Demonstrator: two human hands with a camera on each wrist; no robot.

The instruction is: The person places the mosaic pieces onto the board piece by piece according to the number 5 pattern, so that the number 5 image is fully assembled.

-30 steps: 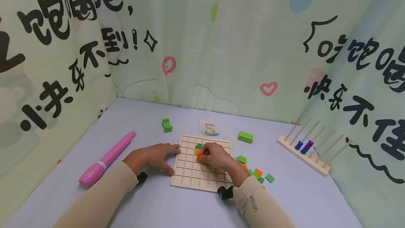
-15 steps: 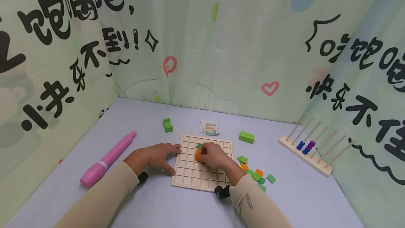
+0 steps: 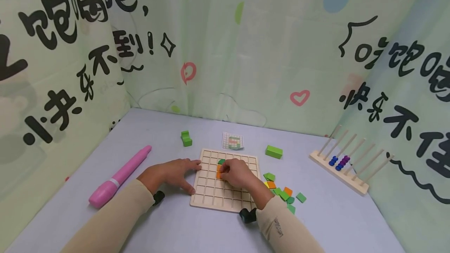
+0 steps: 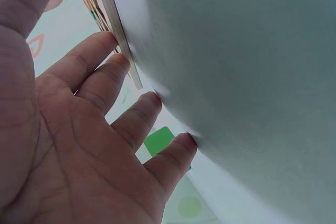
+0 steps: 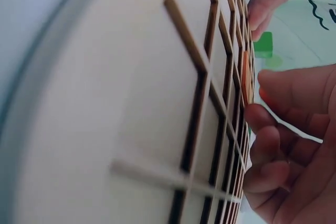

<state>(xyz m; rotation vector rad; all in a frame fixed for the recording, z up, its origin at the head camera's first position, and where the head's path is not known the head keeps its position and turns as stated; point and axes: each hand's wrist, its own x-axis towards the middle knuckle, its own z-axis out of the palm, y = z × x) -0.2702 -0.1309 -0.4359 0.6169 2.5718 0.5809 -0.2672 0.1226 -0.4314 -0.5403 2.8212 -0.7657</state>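
Note:
A wooden grid board (image 3: 207, 196) lies on the table before me. My left hand (image 3: 175, 171) spreads along its left side, fingertips at the edge; the left wrist view shows those fingers (image 4: 107, 80) extended beside the board's rim. My right hand (image 3: 239, 173) is over the middle of the grid, its thumb and fingers curled in at an orange tile (image 3: 218, 175). Another orange tile (image 3: 219, 168) and a dark green piece (image 3: 221, 162) sit just above it in the same column. In the right wrist view the right fingertips (image 5: 256, 113) are close against the grid, partly hiding the tile.
Loose green and orange tiles (image 3: 283, 194) lie right of the board. Behind it are a printed pattern card (image 3: 233, 141) and green blocks (image 3: 274, 152). A pink tapered stick (image 3: 121, 175) lies at left. A peg stand with beads (image 3: 337, 173) stands at right.
My right hand has shifted slightly left and brought the orange tile from beside the column into line under the other orange tile. The left hand stays at the board's edge.

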